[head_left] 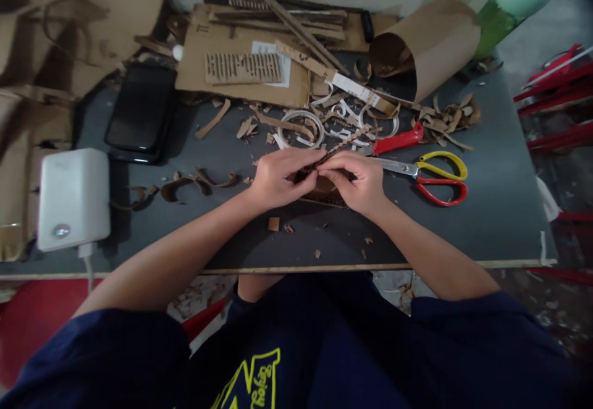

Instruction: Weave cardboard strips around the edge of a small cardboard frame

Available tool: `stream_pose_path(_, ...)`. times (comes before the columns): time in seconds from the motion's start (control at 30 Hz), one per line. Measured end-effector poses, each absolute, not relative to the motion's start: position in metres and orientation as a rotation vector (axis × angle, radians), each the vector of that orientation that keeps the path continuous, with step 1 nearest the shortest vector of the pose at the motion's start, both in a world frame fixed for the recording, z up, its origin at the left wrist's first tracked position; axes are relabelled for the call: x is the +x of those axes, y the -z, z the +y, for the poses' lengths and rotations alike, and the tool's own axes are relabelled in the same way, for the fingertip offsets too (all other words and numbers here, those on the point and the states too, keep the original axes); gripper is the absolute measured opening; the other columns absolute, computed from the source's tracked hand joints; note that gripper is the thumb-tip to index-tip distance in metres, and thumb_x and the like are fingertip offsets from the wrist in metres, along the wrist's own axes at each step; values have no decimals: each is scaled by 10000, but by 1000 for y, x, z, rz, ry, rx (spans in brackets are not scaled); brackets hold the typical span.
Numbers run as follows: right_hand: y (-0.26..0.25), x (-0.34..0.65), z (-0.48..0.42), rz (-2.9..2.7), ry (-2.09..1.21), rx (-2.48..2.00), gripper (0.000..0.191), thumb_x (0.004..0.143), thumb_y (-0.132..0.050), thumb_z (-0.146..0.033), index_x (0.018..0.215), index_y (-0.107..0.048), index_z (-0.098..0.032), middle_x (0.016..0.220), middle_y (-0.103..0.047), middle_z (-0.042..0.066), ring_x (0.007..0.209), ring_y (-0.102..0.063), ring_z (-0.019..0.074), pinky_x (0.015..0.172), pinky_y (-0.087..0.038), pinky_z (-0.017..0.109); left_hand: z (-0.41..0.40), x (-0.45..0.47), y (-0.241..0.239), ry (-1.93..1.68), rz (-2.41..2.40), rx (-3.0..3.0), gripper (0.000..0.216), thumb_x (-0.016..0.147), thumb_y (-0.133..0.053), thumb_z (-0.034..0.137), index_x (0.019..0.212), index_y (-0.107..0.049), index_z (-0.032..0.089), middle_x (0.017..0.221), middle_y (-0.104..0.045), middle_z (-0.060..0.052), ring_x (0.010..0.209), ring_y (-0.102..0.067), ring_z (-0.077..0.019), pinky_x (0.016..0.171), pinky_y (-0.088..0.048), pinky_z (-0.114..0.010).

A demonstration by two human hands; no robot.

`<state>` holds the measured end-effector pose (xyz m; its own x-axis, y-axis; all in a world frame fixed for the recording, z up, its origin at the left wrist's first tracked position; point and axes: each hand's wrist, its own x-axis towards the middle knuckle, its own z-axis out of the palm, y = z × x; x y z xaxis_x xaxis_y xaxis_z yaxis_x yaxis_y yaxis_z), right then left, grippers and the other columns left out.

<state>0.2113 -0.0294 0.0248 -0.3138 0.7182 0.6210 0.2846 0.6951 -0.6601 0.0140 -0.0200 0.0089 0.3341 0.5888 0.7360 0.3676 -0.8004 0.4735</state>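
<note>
Both of my hands meet over the middle of the dark table. My left hand (278, 177) and my right hand (356, 180) are closed, fingertips together on a thin corrugated cardboard strip (345, 143). One end of the strip sticks up to the right, beyond my fingers. Beneath my hands is a brown cardboard piece (327, 194) with a corrugated edge, partly hidden by them. Just right of my right hand lie scissors (442, 177) with one yellow and one red handle. Behind them is a red-handled cutter (398, 140), its blade end partly covered.
A black phone (142, 107) and white power bank (74, 199) with a cable lie left. Cardboard sheets (189, 69), a cardboard tube (445, 44) and a green bottle (498, 20) stand behind. Tape-like rings (319, 131) and paper scraps (456, 115) litter the table, whose front edge (306, 269) is near me.
</note>
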Motion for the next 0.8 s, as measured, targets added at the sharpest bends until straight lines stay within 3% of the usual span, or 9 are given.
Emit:
stream_pose_path(0.2,-25,212,-27,-1923,-555,-774,86,934,-677,-212,881,-745,-219,856,-775,18,845,-728,148,796,-577,304,-16,10,-7,-1515,893,2393,190,847,-736,269,1020,-781,204,931,-805,-35,775,-773,-148,731,-622,-210)
stream_pose_path(0.3,-23,211,-25,-1919,-554,-780,99,944,-665,-231,879,-739,-219,846,-772,20,841,-726,151,777,-565,304,-16,8,-8,-1483,893,2384,122,853,-717,231,949,-790,210,786,-791,-5,633,-740,-127,609,-585,-186)
stream_pose_path(0.53,-24,217,-19,-2007,-527,-791,143,949,-677,-314,843,-729,-233,827,-778,-10,859,-726,170,898,-502,386,-14,2,-11,-1279,813,2275,117,884,-709,245,954,-800,223,842,-801,-21,671,-756,-136,581,-571,-181)
stream_pose_path(0.8,-28,223,-18,-1962,-829,-773,219,947,-658,-392,872,-738,-203,863,-762,25,849,-695,145,794,-552,304,-14,1,-14,-1187,845,2073,91,850,-757,289,922,-810,275,830,-797,-4,677,-767,-156,587,-610,-189)
